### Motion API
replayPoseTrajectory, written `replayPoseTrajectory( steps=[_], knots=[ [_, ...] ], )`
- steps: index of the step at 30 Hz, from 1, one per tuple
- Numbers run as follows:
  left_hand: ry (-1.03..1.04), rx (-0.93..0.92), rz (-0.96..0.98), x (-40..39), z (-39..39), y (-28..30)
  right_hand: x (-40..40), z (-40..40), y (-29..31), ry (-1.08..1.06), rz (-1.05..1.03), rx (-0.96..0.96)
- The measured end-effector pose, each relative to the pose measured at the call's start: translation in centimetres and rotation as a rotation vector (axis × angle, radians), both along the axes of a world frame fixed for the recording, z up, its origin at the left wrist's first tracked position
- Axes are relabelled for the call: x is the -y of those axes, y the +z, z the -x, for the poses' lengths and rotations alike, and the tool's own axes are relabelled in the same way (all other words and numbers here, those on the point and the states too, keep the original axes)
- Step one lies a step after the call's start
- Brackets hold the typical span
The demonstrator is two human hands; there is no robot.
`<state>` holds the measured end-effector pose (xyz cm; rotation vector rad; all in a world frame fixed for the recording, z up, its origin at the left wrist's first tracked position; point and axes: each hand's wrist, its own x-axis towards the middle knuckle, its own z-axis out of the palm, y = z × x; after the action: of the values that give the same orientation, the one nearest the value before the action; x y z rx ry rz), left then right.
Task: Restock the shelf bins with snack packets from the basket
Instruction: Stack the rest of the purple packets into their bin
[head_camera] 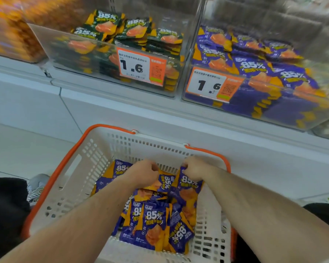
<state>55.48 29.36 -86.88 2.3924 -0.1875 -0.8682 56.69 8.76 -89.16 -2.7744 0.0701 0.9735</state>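
Observation:
A white basket (76,179) with orange handles sits below the shelf and holds several purple snack packets (152,221) marked 85%. My left hand (142,172) is down among the packets at the far end of the basket, fingers curled; what it grips is hidden. My right hand (195,168) pinches the top edge of a purple packet (188,184) standing up against the basket's right side. On the shelf above, a clear bin (264,103) holds matching purple packets, and a clear bin (110,59) to its left holds green packets.
Orange price tags reading 1.6 hang on the front of the green bin (141,68) and the purple bin (211,86). A bin of orange snacks (10,35) stands at the far left. The white shelf ledge (160,112) juts out above the basket.

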Motion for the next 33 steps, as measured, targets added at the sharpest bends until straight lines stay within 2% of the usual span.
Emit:
replayPoseTrajectory(
  steps=[3, 7, 11, 14, 19, 24, 27, 29, 31, 33],
  knots=[
    [0.049, 0.016, 0.094, -0.1, -0.3, 1.4, -0.4, -1.2, 5.3, 0.077, -0.007, 0.07],
    [0.078, -0.012, 0.271, 0.4, -0.2, 3.9, -1.1, -1.6, 11.9, 0.099, -0.12, 0.189],
    [0.004, 0.12, 0.406, 1.2, -0.1, 7.3, -2.1, -0.8, 17.7, 0.033, -0.304, 0.306],
    [0.033, 0.218, 0.531, 0.9, -0.3, 9.6, -1.7, -0.1, 19.5, -0.051, -0.402, 0.482],
    [0.197, 0.297, 0.81, 0.7, -1.1, 14.1, -0.2, 2.0, 22.7, -0.135, -0.478, 0.923],
    [0.284, 0.394, 0.96, 2.3, -1.9, 18.1, -0.8, 1.9, 23.5, -0.359, -0.889, 0.91],
    [0.304, 0.492, 0.929, 3.4, -2.9, 20.0, -1.1, 1.1, 24.1, -0.455, -0.934, 0.956],
    [0.305, 0.696, 0.834, 3.9, -4.3, 20.7, -0.6, -0.2, 25.1, -0.549, -0.92, 1.039],
    [0.279, 0.982, 0.555, 4.3, -5.7, 20.6, 0.7, -2.0, 26.1, -0.659, -0.866, 1.126],
    [0.23, 1.128, 0.257, 4.6, -6.8, 19.4, 2.3, -4.1, 26.9, -0.763, -0.804, 1.143]
  ],
)
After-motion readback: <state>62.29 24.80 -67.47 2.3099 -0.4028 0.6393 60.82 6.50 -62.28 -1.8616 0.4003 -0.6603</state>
